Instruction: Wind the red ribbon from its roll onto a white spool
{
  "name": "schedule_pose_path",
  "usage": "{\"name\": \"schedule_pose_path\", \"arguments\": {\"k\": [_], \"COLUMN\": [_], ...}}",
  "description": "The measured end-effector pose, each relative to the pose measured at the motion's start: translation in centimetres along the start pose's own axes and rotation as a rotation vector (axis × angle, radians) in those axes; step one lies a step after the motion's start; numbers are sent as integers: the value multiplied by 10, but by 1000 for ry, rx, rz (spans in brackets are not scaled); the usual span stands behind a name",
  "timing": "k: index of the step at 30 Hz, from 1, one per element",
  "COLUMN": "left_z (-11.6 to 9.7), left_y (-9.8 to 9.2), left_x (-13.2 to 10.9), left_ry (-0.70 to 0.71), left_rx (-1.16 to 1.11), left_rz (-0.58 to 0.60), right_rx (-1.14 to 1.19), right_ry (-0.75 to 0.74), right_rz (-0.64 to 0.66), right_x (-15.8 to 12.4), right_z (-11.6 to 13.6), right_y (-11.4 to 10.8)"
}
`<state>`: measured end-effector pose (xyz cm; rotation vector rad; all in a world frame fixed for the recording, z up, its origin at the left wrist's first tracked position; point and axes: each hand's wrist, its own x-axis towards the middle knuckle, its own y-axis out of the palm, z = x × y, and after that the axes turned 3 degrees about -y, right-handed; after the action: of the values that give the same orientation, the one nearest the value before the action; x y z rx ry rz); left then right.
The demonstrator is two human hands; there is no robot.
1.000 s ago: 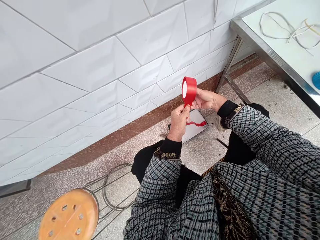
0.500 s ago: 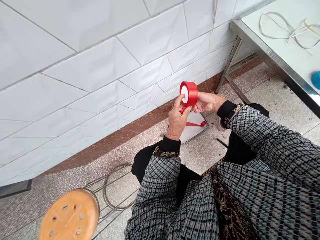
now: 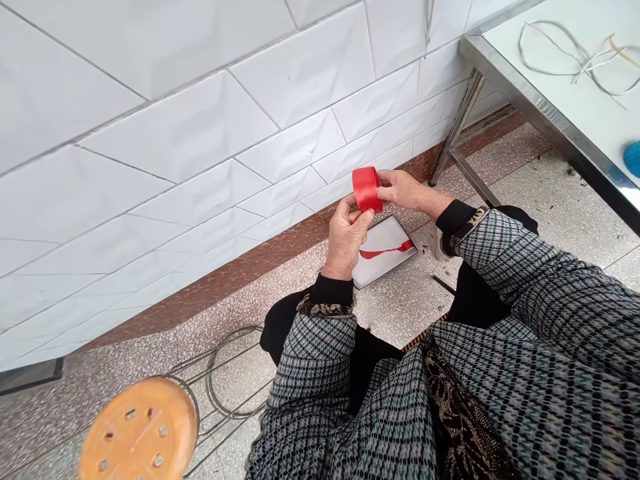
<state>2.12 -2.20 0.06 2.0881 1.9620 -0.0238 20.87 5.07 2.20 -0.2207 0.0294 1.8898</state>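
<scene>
A red ribbon roll is held up in front of the tiled wall, edge-on to me. My right hand grips it from the right, fingers closed on its side. From below, my left hand pinches the roll's lower edge where the loose red end comes off. On the floor under the hands lies a white flat box with a red ribbon strip across it.
A round orange stool seat on a wire frame stands at lower left. A steel table at upper right carries loose cords and a blue object. The tiled wall is close ahead. Small scraps litter the floor.
The roll has turned from showing its white core to edge-on and shifted slightly left. My right hand moved from behind the roll to its upper side; my left hand stays under it.
</scene>
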Motion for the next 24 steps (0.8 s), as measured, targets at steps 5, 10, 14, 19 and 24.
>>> {"name": "schedule_pose_path", "arguments": {"k": [5,10,14,19,24], "left_z": [8,9,7,7,15], "left_y": [15,16,15,18,19], "left_x": [-5,-10,-9,-10,-8], "left_ry": [42,126,91,116,88], "left_rx": [6,76,30,-54,52], "left_rz": [-157,-126,-149,-119,-121], "right_rx": [-44,-111,150,288,478], "right_ry": [161,175,241,313,410], "right_rz": [-236,-291,-169,-125,-90], "right_x": [17,15,9,5,2], "right_z": [-15,-10,-4,-2,-3], "right_y": [-2,-3,3,8,13]}}
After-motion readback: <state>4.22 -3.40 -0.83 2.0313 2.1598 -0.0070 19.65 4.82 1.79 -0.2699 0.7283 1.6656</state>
